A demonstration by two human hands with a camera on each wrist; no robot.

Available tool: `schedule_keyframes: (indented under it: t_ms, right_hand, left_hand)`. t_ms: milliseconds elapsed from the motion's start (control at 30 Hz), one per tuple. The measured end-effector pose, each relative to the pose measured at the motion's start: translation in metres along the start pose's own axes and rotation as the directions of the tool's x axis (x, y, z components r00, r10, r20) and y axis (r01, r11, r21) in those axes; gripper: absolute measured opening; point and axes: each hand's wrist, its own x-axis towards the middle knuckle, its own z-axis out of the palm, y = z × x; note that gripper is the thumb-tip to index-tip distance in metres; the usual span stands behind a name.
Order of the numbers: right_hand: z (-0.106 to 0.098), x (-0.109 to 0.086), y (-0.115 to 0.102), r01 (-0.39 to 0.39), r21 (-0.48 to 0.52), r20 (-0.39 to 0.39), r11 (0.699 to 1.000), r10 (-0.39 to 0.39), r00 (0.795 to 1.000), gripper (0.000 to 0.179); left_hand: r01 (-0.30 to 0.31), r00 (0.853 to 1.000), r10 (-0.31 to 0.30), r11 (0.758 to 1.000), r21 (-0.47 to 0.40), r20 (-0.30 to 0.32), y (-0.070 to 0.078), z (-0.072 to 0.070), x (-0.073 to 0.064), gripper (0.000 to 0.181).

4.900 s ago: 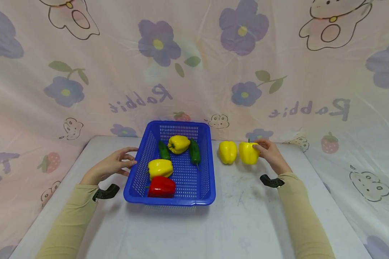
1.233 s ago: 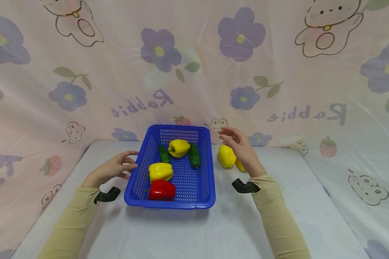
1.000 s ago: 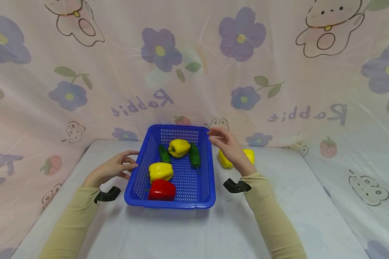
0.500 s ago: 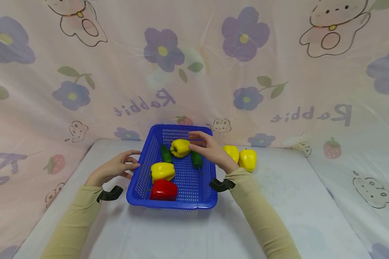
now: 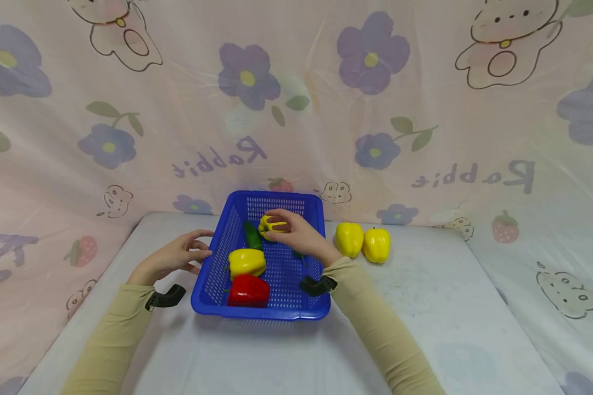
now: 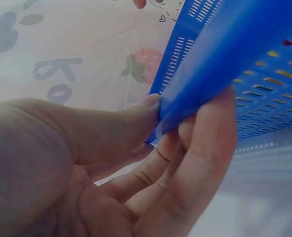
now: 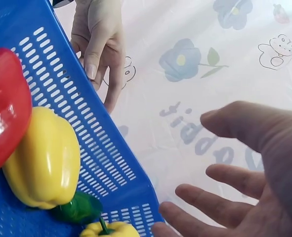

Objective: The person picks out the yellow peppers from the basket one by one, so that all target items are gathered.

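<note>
My left hand pinches the left rim of the blue plastic basket; the left wrist view shows thumb and fingers on either side of the rim. Above the back of the basket, my right hand holds nothing, its fingers spread in the right wrist view. It partly covers a yellow bell pepper and most of a green chili pepper. Also in the basket are another green pepper, a second yellow bell pepper and a red bell pepper.
Two yellow bell peppers, one at left and one at right, stand side by side on the white table, right of the basket. A patterned curtain hangs behind the table.
My right hand has let go of the outer yellow bell pepper on the table and moved left, over the basket. My left hand keeps its place on the rim.
</note>
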Motion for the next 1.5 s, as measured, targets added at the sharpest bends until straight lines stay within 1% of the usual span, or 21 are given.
schedule_keyframes:
  t_ms: [167,433,600,733,900,1133,1333,1500]
  right_hand:
    - [0.007,0.005,-0.001,-0.032,-0.001,0.009,0.999,0.032,0.999,0.05]
    - [0.016,0.016,0.006,-0.068,-0.005,0.033,0.998,0.068,0.997,0.049]
    - [0.022,0.019,0.009,-0.102,0.002,0.058,0.995,0.102,0.993,0.048]
    - [0.025,0.021,0.01,-0.141,0.001,0.078,0.99,0.14,0.987,0.045]
    - [0.028,0.025,0.015,-0.198,-0.016,0.101,0.98,0.199,0.975,0.042]
    - [0.03,0.029,0.019,-0.258,0.006,0.158,0.966,0.254,0.954,0.047]
    - [0.034,0.033,0.024,-0.316,0.001,0.151,0.949,0.312,0.938,0.045]
    - [0.036,0.034,0.029,-0.326,-0.02,0.149,0.945,0.325,0.934,0.045]
  left_hand:
    - [0.003,1.0,-0.003,1.0,0.002,0.0,0.001,0.0,-0.001,0.062]
    - [0.001,1.0,-0.001,1.0,0.001,0.0,0.0,-0.001,-0.002,0.063]
    - [0.002,1.0,-0.002,1.0,-0.002,0.003,0.0,-0.001,-0.003,0.062]
    - [0.001,1.0,-0.001,1.0,-0.003,0.004,0.0,0.0,-0.002,0.062]
    - [0.003,1.0,-0.003,1.0,-0.003,0.006,0.0,0.0,-0.002,0.062]
    - [0.011,1.0,-0.011,1.0,0.0,-0.002,-0.002,-0.001,0.001,0.062]
    - [0.011,1.0,-0.011,1.0,0.001,0.004,-0.002,-0.001,0.001,0.062]
    - [0.005,1.0,-0.005,1.0,-0.004,0.007,-0.002,-0.001,0.001,0.062]
